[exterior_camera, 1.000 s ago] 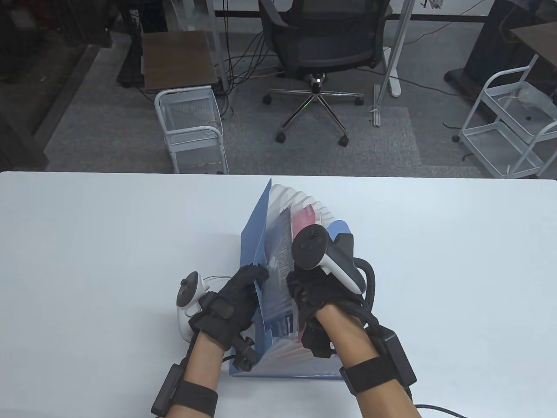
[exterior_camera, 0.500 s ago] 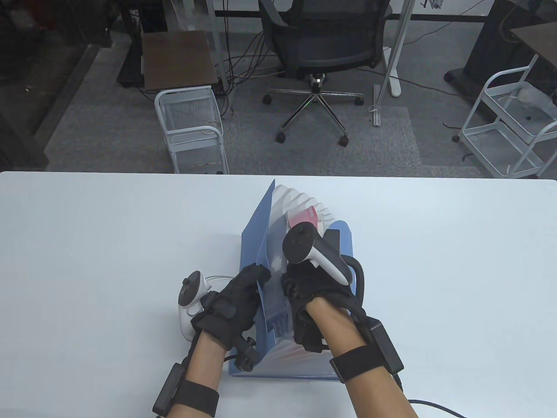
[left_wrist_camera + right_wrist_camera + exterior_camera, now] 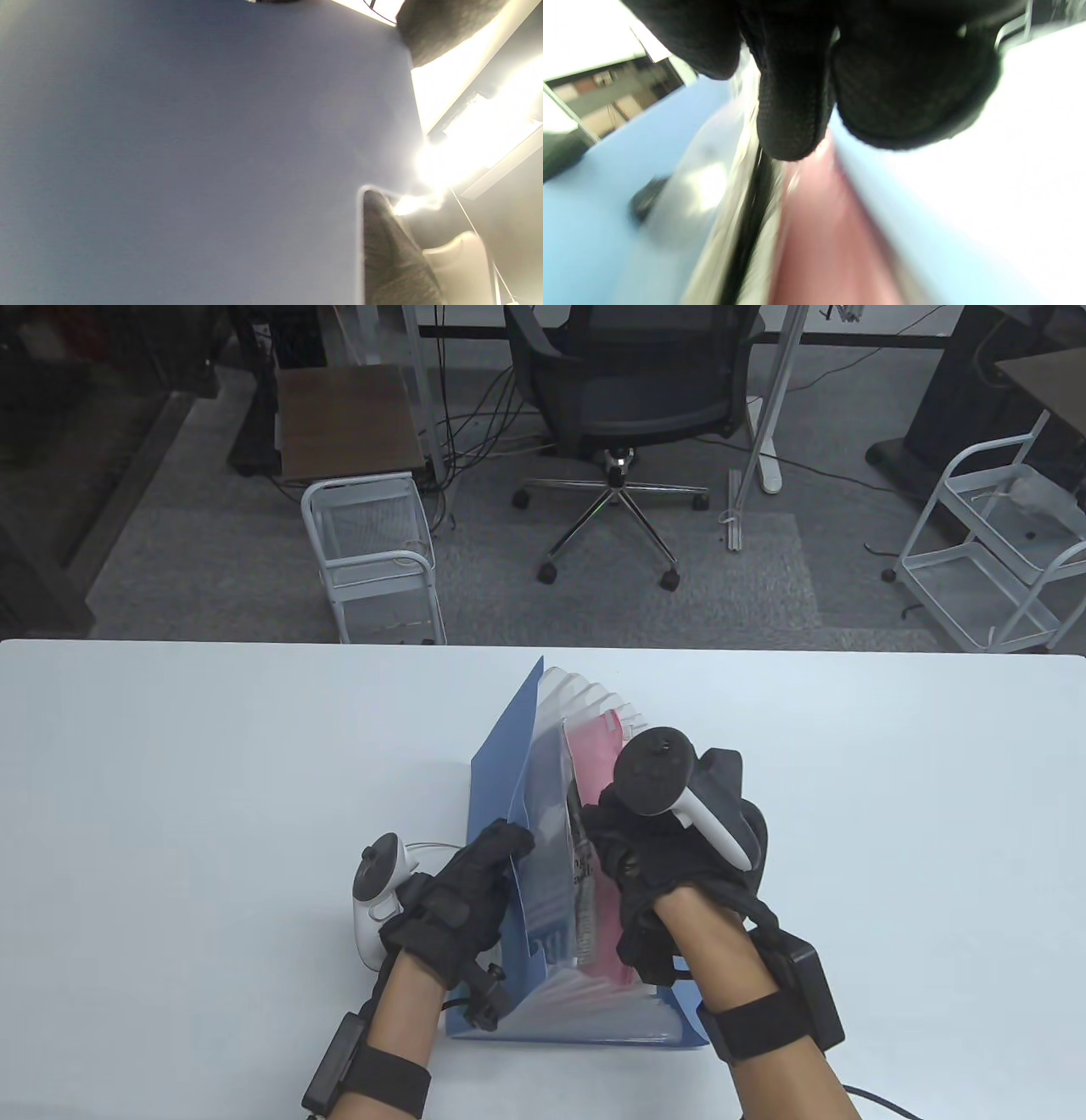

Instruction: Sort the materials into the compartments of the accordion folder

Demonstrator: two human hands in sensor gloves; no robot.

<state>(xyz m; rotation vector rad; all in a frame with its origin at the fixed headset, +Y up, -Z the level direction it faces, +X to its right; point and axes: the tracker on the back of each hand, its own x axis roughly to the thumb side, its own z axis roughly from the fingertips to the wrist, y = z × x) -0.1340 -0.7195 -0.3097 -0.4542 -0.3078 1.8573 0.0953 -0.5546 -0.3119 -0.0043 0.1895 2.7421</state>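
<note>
A blue accordion folder (image 3: 496, 780) stands fanned open on the white table (image 3: 170, 814). My left hand (image 3: 475, 882) grips the top edge of its blue front cover, which fills the left wrist view (image 3: 191, 148). My right hand (image 3: 632, 848) reaches into the folder from the right. Its fingers (image 3: 793, 106) curl over the top edge of a pink sheet (image 3: 594, 763) and the pale dividers (image 3: 594, 700) behind it. A printed sheet (image 3: 579, 857) stands in the gap just left of the pink sheet. The pink sheet also shows in the right wrist view (image 3: 823, 237).
The folder's base (image 3: 577, 1027) lies near the table's front edge. Beyond the far edge stand an office chair (image 3: 628, 398), a white wire cart (image 3: 373, 551) and a second cart (image 3: 993, 543). A cable (image 3: 874, 1099) trails from my right forearm.
My right hand has moved right with the dividers, widening the gap. More of the pink sheet now shows. My left hand still holds the front cover.
</note>
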